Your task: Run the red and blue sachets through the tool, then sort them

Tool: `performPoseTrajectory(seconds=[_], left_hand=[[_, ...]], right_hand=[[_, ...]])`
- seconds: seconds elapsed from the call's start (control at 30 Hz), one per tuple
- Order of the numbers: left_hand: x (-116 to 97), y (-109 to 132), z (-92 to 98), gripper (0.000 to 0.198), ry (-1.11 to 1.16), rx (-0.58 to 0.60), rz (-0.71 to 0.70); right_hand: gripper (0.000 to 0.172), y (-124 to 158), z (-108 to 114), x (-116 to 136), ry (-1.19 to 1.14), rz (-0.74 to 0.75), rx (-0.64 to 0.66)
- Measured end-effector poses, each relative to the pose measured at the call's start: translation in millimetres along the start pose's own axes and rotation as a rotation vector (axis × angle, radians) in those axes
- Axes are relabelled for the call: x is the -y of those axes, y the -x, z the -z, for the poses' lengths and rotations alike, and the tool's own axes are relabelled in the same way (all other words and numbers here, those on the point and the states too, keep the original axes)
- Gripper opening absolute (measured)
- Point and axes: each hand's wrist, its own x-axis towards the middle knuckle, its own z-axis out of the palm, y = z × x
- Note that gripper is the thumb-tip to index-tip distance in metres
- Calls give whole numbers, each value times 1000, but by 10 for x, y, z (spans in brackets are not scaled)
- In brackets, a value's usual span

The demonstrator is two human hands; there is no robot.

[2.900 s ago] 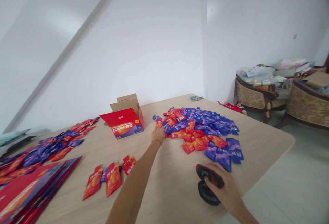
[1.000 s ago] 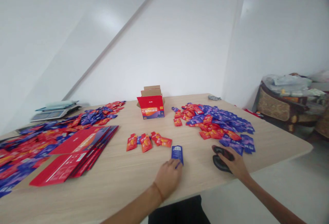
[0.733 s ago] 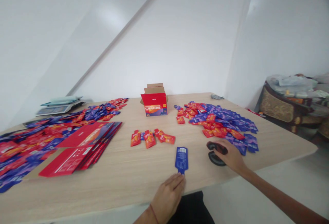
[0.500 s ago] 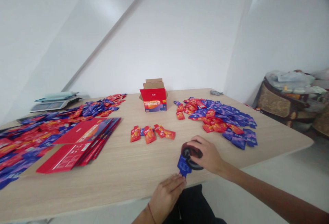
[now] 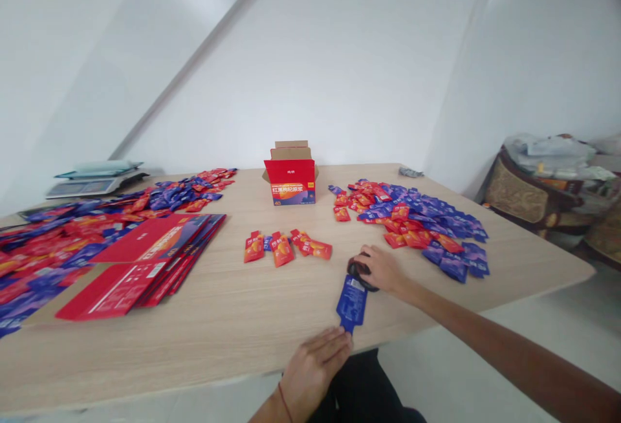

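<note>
A blue pouch (image 5: 352, 301) lies near the table's front edge, its narrow neck toward me. The fingers of my left hand (image 5: 319, 363) are pressed together on that neck at the edge. My right hand (image 5: 381, 269) is closed around a dark, rounded tool (image 5: 358, 271), whose exact kind I cannot make out. It rests at the far end of the pouch, partly covered by my fingers. Beyond my hands lie several red pouches (image 5: 281, 248) in a loose row, with a bit of a blue one showing among them.
An open red carton (image 5: 293, 184) stands at the back. Flat red cartons (image 5: 140, 242) lie stacked on the left beside a heap of red and blue pouches (image 5: 72, 235). Another pouch heap (image 5: 427, 216) covers the right. Behind the left heap is a scale (image 5: 92, 184). A patterned armchair (image 5: 521, 187) stands right.
My right hand has moved away from me with the dark tool, from the middle of the blue pouch to its far end, uncovering more of it. My left hand stays on the neck.
</note>
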Motion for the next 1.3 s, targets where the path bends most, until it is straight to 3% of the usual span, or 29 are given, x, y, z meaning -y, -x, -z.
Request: performPoseTrajectory(seconds=[0.13,0.27,0.43,0.57,0.73,1.07,1.17,1.3], left_hand=[[-4,-1,9,37,-13,23,0],[0,-4,4,37,-19,1,-6],[-19,-20,8,36,3,-26,5],[-35,-27,6,35,20,-46,32],[-17,-8,-22,36,11,2,13],[-8,30,-23,39,-16,5,-5],[-33,9,-2,37,-33,-30,-1],[-134,-73,42,28,-2,-127,55]], right_hand=[[29,-30,142,-126,-21,-15,-118],[37,109,353,200,-158,4,-315],[32,349,308,705,-256,140,-161],[24,403,141,821,-212,164,-33],[30,232,98,626,-83,180,16],[26,-87,-7,-81,52,39,-8],[29,-37,35,-171,-8,-31,-88],[33,88,213,-183,-157,-139,-323]])
